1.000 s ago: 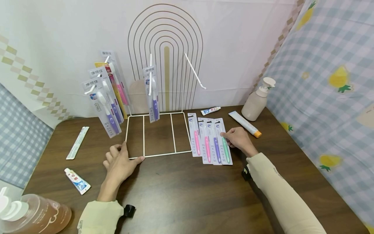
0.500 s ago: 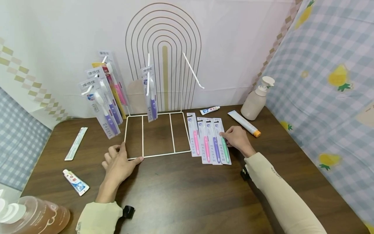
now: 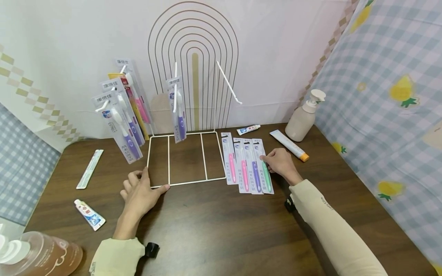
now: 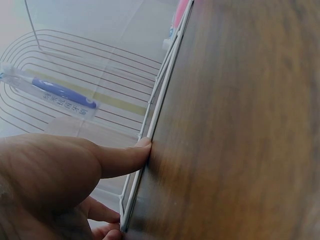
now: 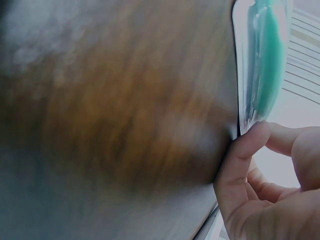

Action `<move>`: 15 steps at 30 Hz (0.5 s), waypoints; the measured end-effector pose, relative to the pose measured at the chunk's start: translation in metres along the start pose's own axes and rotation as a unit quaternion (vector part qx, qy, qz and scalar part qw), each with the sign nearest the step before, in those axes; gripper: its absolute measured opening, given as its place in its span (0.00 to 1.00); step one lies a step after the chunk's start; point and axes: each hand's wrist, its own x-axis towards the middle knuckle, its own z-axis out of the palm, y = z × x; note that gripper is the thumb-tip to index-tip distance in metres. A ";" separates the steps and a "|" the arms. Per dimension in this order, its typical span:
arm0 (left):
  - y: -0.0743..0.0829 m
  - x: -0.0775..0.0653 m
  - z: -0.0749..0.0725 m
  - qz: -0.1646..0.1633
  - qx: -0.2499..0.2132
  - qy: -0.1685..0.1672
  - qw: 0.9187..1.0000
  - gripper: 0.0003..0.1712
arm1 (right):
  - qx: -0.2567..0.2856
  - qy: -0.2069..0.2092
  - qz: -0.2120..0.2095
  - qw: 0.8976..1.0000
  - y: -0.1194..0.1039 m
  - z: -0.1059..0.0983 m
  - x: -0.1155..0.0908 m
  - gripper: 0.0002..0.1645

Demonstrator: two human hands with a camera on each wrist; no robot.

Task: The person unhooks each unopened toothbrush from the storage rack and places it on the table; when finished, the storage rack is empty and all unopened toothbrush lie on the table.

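Pinching, with the nearer right hand [image 3: 281, 165], a green-handled toothbrush in flat white-and-clear packaging [image 3: 267, 177] at nine o'clock on the brown wooden bench [image 3: 214, 230], long axis nearly twelve-to-six. Touching the white wire rack [image 3: 169, 161] at its seven-o'clock corner with the left hand [image 3: 141, 193], thumb and forefinger spread.

Location type: indoor tabletop station resembling a small toiletries display; the building type cannot be determined. Indicators: wood-grain counter [image 3: 221, 234]; printed cloth [image 3: 276, 57] at the far side; checked cloth [image 3: 373, 130] at the right; hooked wire rack [image 3: 193, 183] carrying packaged toothbrushes [image 3: 121, 130]; pump bottle [image 3: 299, 122], far right.
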 end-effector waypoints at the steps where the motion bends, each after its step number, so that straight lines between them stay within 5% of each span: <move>1: 0.000 0.000 0.000 0.000 0.000 -0.001 1.000 0.64 | -0.001 0.000 0.000 1.000 0.000 0.000 0.000 0.21; 15: -0.004 0.001 0.002 0.012 -0.012 0.020 1.000 0.65 | 0.013 0.009 0.000 1.000 -0.002 0.001 -0.002 0.22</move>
